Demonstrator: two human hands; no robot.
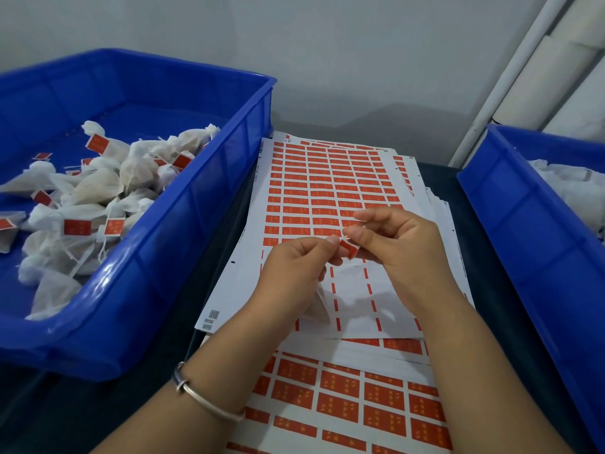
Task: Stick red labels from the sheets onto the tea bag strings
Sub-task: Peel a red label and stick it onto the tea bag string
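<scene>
Both hands meet above the top label sheet [327, 188]. A small red label [349, 248] is pinched between the fingertips of my left hand [294, 273] and my right hand [393, 244]. A white tea bag [316, 306] hangs under my left hand, held in its curled fingers. The string is too thin to make out. The near part of the sheet shows bare backing with only red strips left. A second sheet [343, 398] full of red labels lies nearer to me.
A blue crate [183, 231] on the left holds several tea bags with red labels [77, 227] attached. Another blue crate [523, 224] on the right holds white tea bags [569, 188]. More sheets are stacked beneath, on a dark table.
</scene>
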